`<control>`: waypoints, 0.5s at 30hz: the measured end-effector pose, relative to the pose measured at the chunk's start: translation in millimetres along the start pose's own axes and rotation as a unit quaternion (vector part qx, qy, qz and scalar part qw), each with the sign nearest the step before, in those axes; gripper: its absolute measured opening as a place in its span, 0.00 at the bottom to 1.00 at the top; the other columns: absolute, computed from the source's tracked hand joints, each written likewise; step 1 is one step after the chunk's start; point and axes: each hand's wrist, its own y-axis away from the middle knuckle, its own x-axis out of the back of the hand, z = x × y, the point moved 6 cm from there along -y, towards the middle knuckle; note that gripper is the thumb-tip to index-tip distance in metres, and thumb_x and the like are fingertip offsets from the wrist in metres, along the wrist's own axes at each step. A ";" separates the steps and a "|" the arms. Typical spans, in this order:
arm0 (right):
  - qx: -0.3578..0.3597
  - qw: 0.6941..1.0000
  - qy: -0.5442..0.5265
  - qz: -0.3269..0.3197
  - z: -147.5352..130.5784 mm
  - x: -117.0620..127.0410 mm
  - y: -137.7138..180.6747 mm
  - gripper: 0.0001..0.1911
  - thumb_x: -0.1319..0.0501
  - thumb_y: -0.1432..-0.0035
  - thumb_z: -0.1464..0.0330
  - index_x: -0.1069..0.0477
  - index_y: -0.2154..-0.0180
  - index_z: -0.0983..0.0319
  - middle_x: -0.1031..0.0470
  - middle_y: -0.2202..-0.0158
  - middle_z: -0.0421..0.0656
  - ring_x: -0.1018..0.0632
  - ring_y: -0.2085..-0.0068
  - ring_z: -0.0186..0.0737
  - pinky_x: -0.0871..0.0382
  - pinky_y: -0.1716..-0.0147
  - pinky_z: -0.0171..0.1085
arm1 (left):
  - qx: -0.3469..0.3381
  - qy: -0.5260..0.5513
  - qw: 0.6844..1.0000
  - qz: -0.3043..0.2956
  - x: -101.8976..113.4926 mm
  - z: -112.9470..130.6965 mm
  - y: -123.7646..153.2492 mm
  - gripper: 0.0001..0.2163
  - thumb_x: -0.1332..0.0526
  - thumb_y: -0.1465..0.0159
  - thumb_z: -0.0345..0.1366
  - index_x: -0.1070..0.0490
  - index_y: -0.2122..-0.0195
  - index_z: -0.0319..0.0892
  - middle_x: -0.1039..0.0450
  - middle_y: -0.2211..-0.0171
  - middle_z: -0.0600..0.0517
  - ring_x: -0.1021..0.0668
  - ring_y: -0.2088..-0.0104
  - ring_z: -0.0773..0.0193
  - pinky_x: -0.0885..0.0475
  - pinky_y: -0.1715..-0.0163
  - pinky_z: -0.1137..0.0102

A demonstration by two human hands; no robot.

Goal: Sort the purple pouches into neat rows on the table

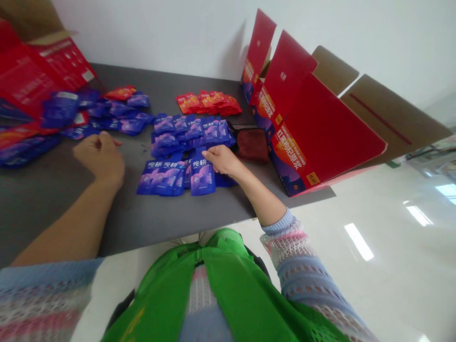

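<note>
Right hand fingers pinching top edge of blue pouch. Left hand loosely clenched, empty, resting on tabletop. Red boxes just right.

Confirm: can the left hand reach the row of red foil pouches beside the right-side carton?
Probably yes. The left hand rests on the grey table; only flat blue foil pouches lie before the red foil pouches.

blue pouches at your right hand: glossy plastic film. red pouches: same sheen. table: matt grey, smooth. cartons: glossy red print outside, raw brown cardboard inside. your sleeve: openwork knit.
</note>
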 end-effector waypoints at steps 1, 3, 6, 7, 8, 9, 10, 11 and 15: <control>0.001 1.000 0.015 0.001 -0.5 -3.2 -0.3 0.24 0.45 0.25 0.64 0.40 0.77 0.59 0.38 0.87 0.33 0.35 0.83 0.29 0.44 0.75 0.31 | 0.025 0.021 0.999 0.017 0.6 -2.9 0.2 0.17 0.47 0.29 0.33 0.20 0.65 0.30 0.38 0.82 0.56 0.32 0.77 0.67 0.39 0.73 0.70; 0.004 0.999 0.048 0.009 -0.4 -9.9 -1.7 0.23 0.46 0.25 0.64 0.36 0.75 0.60 0.33 0.84 0.35 0.30 0.79 0.32 0.40 0.72 0.32 | 0.059 0.046 0.997 0.024 -0.7 -5.6 2.0 0.15 0.45 0.30 0.32 0.21 0.67 0.31 0.38 0.83 0.57 0.33 0.79 0.68 0.40 0.75 0.71; 0.015 0.995 0.074 0.062 0.7 -13.1 -3.6 0.15 0.40 0.28 0.63 0.27 0.68 0.62 0.23 0.73 0.40 0.22 0.69 0.36 0.35 0.64 0.33 | 0.067 0.051 0.996 0.010 -4.2 -5.4 4.2 0.15 0.45 0.30 0.32 0.21 0.66 0.31 0.38 0.83 0.57 0.34 0.79 0.68 0.40 0.75 0.71; 0.018 0.994 0.074 0.084 1.1 -12.2 -3.6 0.12 0.38 0.29 0.61 0.25 0.63 0.62 0.20 0.69 0.42 0.20 0.65 0.38 0.34 0.62 0.34 | 0.063 0.048 0.997 0.006 -5.2 -5.5 4.2 0.15 0.45 0.30 0.33 0.21 0.66 0.31 0.38 0.83 0.57 0.33 0.79 0.68 0.39 0.75 0.70; 0.019 0.992 0.071 0.102 1.5 -11.1 -3.2 0.12 0.38 0.29 0.60 0.23 0.59 0.63 0.18 0.65 0.44 0.19 0.61 0.40 0.33 0.59 0.34 | 0.059 0.045 0.997 0.002 -6.1 -6.0 3.8 0.15 0.45 0.30 0.33 0.20 0.65 0.30 0.37 0.83 0.57 0.33 0.78 0.68 0.39 0.74 0.70; 0.021 0.991 0.069 0.117 1.5 -9.8 -2.4 0.14 0.39 0.28 0.59 0.23 0.55 0.63 0.17 0.61 0.45 0.18 0.58 0.41 0.32 0.57 0.35 | 0.056 0.042 0.998 -0.002 -7.0 -7.1 3.0 0.15 0.45 0.30 0.34 0.20 0.65 0.30 0.37 0.82 0.57 0.33 0.78 0.67 0.38 0.73 0.70; 0.023 0.989 0.069 0.126 1.1 -8.6 -1.3 0.16 0.41 0.27 0.57 0.23 0.54 0.63 0.17 0.58 0.47 0.18 0.56 0.43 0.32 0.56 0.36 | 0.053 0.038 0.998 -0.002 -7.5 -8.5 2.1 0.15 0.44 0.31 0.34 0.20 0.65 0.30 0.37 0.82 0.56 0.32 0.77 0.67 0.37 0.72 0.70; 0.028 0.989 0.071 0.129 0.1 -7.8 0.0 0.18 0.44 0.25 0.57 0.22 0.53 0.63 0.17 0.57 0.48 0.18 0.54 0.44 0.31 0.55 0.37 | 0.050 0.033 0.998 -0.003 -7.8 -10.1 1.0 0.15 0.45 0.31 0.33 0.20 0.65 0.29 0.36 0.82 0.56 0.32 0.77 0.67 0.37 0.71 0.69; 0.051 0.987 0.091 0.125 -6.0 -7.2 6.6 0.18 0.43 0.26 0.57 0.20 0.55 0.63 0.16 0.59 0.47 0.17 0.57 0.45 0.31 0.56 0.38 | 0.046 0.007 0.999 -0.005 -6.3 -15.6 -3.0 0.19 0.48 0.30 0.35 0.20 0.61 0.27 0.34 0.78 0.53 0.31 0.74 0.66 0.36 0.67 0.68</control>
